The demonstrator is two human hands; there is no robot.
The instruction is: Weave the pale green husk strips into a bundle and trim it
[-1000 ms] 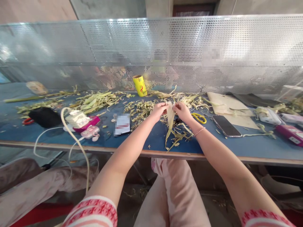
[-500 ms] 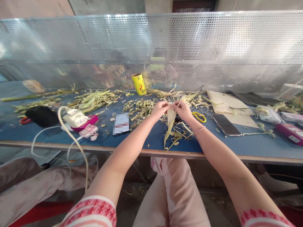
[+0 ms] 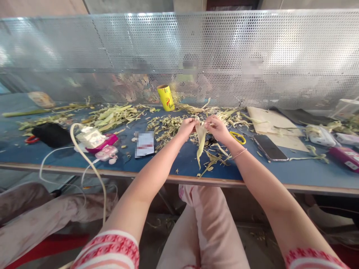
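Over the middle of the blue table, my left hand (image 3: 188,127) is closed on the upper end of a pale corn husk (image 3: 201,140). The husk hangs down toward the table's front edge, narrowing to a point. My right hand (image 3: 215,127) pinches at the same upper end, its fingertips close to the left ones. Exactly what lies between the right fingertips is too small to see. Short curled husk pieces (image 3: 168,127) lie behind and left of my hands. A few dry scraps (image 3: 211,160) rest below them.
A yellow tube (image 3: 166,98) leans near the perforated metal screen (image 3: 112,48). Yellow scissor handles (image 3: 238,138) and a phone (image 3: 269,148) lie to the right, near brown paper (image 3: 280,129). Leftward are a husk pile (image 3: 116,118), a cabled charger (image 3: 91,137) and a black pouch (image 3: 50,134).
My hands have moved slightly apart at the top of the husk. The husk's hanging part has shifted and looks more twisted. The camera view has shifted a little.
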